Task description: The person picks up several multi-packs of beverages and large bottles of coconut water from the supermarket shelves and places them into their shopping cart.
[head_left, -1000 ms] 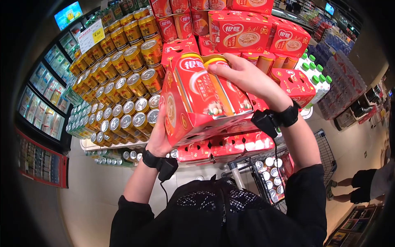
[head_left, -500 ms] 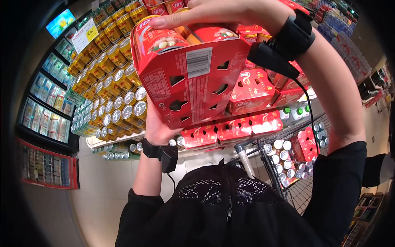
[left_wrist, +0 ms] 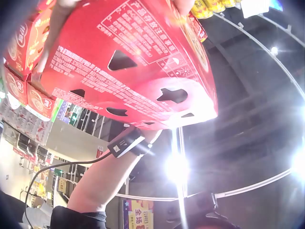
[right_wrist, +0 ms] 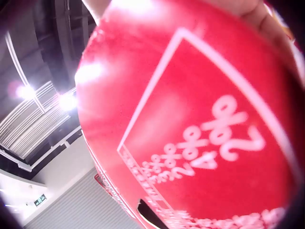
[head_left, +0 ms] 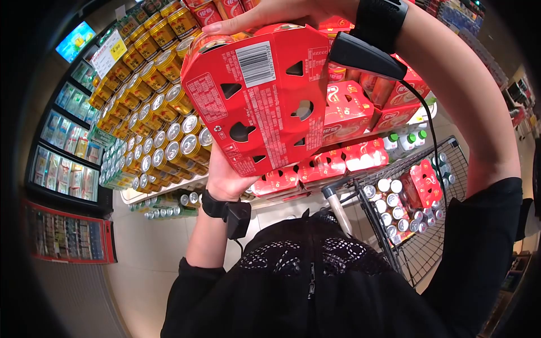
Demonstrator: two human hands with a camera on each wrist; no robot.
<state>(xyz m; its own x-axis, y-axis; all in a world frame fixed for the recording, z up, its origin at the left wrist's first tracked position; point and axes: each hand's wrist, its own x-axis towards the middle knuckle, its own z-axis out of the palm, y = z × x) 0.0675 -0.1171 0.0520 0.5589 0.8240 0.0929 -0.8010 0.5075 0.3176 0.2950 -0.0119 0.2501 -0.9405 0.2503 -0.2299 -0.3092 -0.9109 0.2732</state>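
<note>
Both hands hold a red cardboard multipack of cans (head_left: 259, 112) up in front of the chest. Its underside, with a barcode, printed text and several cut-out holes, faces the head camera. My left hand (head_left: 226, 173) grips the lower left edge, its fingers mostly hidden behind the pack. Across the upper end lies my right hand (head_left: 284, 12), thumb along the near edge. In the left wrist view the carton (left_wrist: 143, 62) shows its printed, holed face. White print on the carton (right_wrist: 190, 95) fills the right wrist view, with fingers (right_wrist: 272, 28) at its top edge.
Gold cans (head_left: 160, 101) stand stacked on the left of the display. Similar red multipacks (head_left: 345, 107) sit behind and below the held one. A shopping cart (head_left: 408, 265) at the right carries cans (head_left: 389, 205) and a red multipack (head_left: 426, 183). Glass-door fridges (head_left: 67, 174) line the far left.
The multipack has been lifted and tipped, so its underside replaces the can side toward the head camera. My right hand has moved up and left with it; both hands keep hold.
</note>
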